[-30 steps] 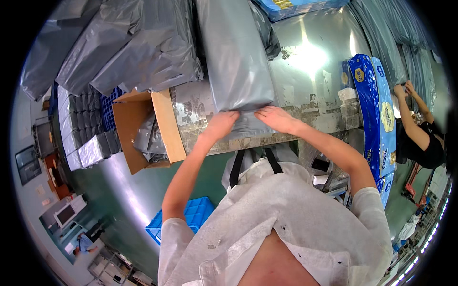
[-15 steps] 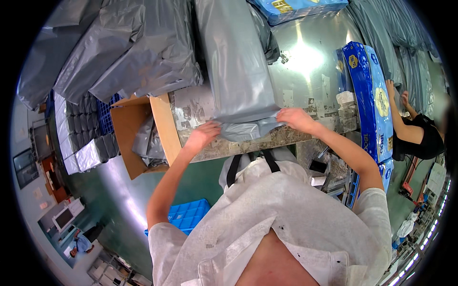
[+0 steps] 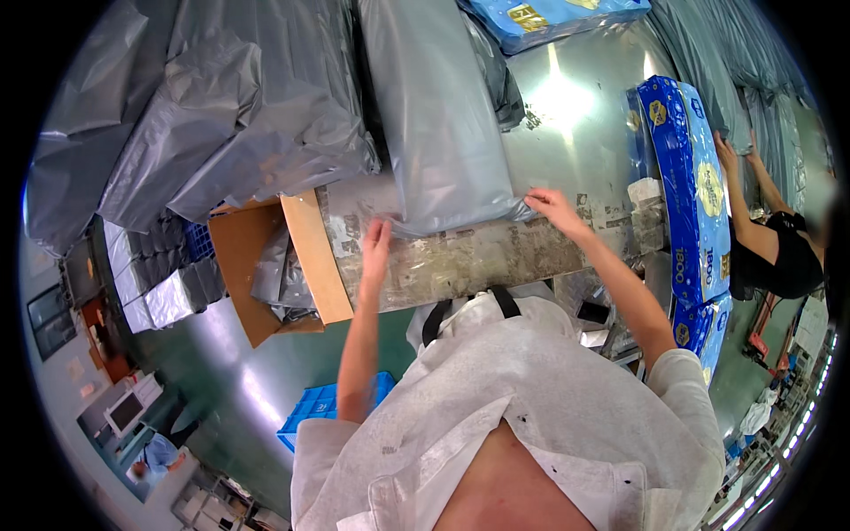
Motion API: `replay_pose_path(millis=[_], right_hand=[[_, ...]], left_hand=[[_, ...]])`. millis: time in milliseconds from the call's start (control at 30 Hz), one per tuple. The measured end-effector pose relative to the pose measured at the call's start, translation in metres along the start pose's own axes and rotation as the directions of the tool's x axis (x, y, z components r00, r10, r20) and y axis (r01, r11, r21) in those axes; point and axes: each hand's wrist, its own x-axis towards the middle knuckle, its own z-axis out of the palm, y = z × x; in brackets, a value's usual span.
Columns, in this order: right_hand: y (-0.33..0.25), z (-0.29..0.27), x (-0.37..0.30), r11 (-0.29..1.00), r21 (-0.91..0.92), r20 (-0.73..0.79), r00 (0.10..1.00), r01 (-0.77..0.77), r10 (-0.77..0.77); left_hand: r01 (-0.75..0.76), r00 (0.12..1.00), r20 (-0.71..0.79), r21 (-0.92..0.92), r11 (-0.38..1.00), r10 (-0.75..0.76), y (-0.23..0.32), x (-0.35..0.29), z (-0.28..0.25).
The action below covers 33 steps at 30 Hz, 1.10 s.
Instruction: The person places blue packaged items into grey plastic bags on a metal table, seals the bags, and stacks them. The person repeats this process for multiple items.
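Note:
A long grey plastic mailer bag [image 3: 438, 115] lies on a worn metal table [image 3: 496, 257], its near end at the table's front part. My left hand [image 3: 376, 243] rests flat, fingers spread, on the bag's near left corner. My right hand [image 3: 551, 206] presses on the bag's near right corner, fingers extended. Neither hand holds anything else.
More filled grey bags [image 3: 221, 124] are piled at the left. An open cardboard box [image 3: 266, 265] with grey bags hangs at the table's left end. Blue packages [image 3: 691, 186] stand at the right, beside another person [image 3: 779, 248]. A blue crate [image 3: 323, 407] sits on the floor.
Both hands moved apart, from the middle of the bag's near edge out to its two corners. The bag's near end now lies flatter.

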Motion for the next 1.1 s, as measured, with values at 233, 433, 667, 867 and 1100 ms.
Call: replay_pose_path(millis=[233, 433, 667, 867, 1100], right_hand=[[0.081, 0.056, 0.024, 0.826, 0.563, -0.168, 0.977, -0.011, 0.128], [0.018, 0.067, 0.008, 0.998, 0.007, -0.597, 0.8, -0.064, 0.056], [-0.034, 0.108, -0.01, 0.971, -0.054, -0.479, 0.847, 0.234, -0.231], [0.029, 0.094, 0.053, 0.707, 0.706, -0.202, 0.97, 0.046, 0.139], [-0.071, 0.073, 0.036, 0.601, 0.799, -0.016, 0.997, -0.03, 0.07]], left_hand=[[-0.001, 0.97, -0.24, -0.128, 0.992, -0.03, -0.028, 0.01, 0.063], [0.084, 0.825, -0.559, 0.258, 0.962, 0.078, -0.007, 0.009, 0.074], [-0.224, 0.903, -0.19, 0.559, 0.798, 0.386, 0.055, -0.024, 0.114], [0.341, 0.931, -0.039, -0.266, 0.902, -0.363, 0.015, 0.03, 0.063], [0.293, 0.95, 0.254, -0.531, 0.795, -0.181, 0.019, 0.062, 0.048]])
